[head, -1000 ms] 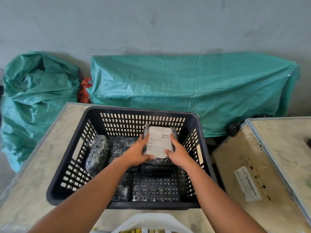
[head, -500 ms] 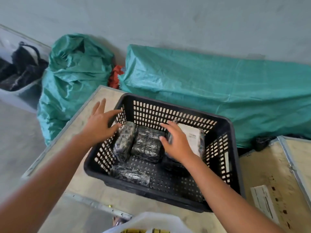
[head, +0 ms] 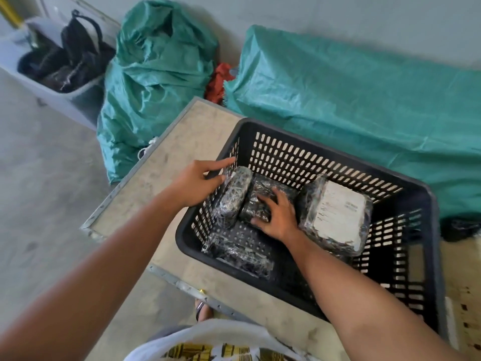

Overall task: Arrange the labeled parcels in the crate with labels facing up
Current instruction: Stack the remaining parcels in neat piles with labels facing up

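Observation:
A black slotted crate (head: 322,155) stands on a pale wooden platform (head: 166,162). Inside on the right lies a parcel (head: 338,212) in clear wrap with its white label facing up. Three dark wrapped parcels show no label: one (head: 235,195) by the left wall, one (head: 256,204) in the middle, one (head: 239,254) at the near left. My right hand (head: 277,213) lies flat on the middle parcel, fingers spread over it. My left hand (head: 200,182) grips the crate's left wall at the rim.
Green woven sacks (head: 156,74) and a long green-covered bundle (head: 364,100) lie behind the platform against the wall. A grey tub (head: 65,100) with dark items stands at the far left on the concrete floor. A second wooden case (head: 463,303) adjoins on the right.
My head has turned left and down. My right hand left the labeled parcel and moved onto the middle dark parcel. My left hand went from that parcel to the crate's left wall.

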Demonstrator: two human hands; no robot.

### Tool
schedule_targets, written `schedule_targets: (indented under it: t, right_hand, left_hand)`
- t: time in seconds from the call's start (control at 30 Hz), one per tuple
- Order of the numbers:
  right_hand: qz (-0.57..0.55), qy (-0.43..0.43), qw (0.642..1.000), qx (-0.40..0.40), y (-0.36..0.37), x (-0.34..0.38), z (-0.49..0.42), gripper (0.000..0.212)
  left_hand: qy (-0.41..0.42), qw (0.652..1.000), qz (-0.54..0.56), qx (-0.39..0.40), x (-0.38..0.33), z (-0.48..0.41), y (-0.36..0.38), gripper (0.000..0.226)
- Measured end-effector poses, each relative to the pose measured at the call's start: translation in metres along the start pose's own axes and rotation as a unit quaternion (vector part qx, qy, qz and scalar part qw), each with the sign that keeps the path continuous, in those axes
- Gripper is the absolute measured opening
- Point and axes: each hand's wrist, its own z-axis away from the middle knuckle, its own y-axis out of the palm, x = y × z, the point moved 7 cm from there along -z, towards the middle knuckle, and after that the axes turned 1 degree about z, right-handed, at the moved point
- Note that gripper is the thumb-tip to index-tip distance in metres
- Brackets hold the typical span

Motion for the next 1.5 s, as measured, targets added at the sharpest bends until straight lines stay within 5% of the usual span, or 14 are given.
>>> schedule_targets:
  t: [0.13, 0.27, 0.6, 0.83, 1.13, 1.27, 1.33, 1.5]
  right_hand:
    - [0.121, -0.004, 0.991, 0.054, 0.02, -0.001, 0.005, 0.138]
    - [0.138, 0.057, 0.988, 0.03, 0.015, 0.006, 0.007, 0.125]
    - [0.101, 0.024, 0.994, 0.038, -0.016, 0.034, 0.013, 0.094]
    - [-0.093, -0.007, 0.995, -0.031, -0.079, 0.027, 0.017, 0.069]
    - [-0.292, -0.037, 0.947, -0.125, -0.15, 0.017, 0.061, 0.052]
    - [-0.304, -0.05, 0.942, -0.134, -0.198, 0.011, 0.095, 0.047]
    - [-0.338, -0.051, 0.929, -0.139, -0.227, 0.006, 0.111, 0.044]
    - [-0.453, -0.109, 0.88, -0.093, -0.283, -0.003, 0.141, 0.041]
  left_hand:
    - [-0.002, 1.0, 0.028, 0.015, -0.002, -0.001, 0.001, 0.045]
    - [-0.004, 0.999, 0.035, 0.021, -0.006, 0.001, 0.0, 0.047]
    - [0.011, 0.999, 0.035, 0.005, -0.013, 0.005, -0.002, 0.044]
    - [0.005, 0.998, 0.061, 0.013, -0.005, 0.003, -0.001, 0.045]
    - [-0.013, 0.998, 0.057, 0.013, -0.012, 0.008, -0.002, 0.046]
    - [0.06, 0.994, -0.095, -0.007, -0.048, 0.015, -0.009, 0.051]
    - [0.136, 0.99, -0.013, -0.027, -0.085, 0.022, -0.012, 0.037]
    - [0.161, 0.963, 0.165, 0.14, -0.149, 0.035, 0.022, 0.039]
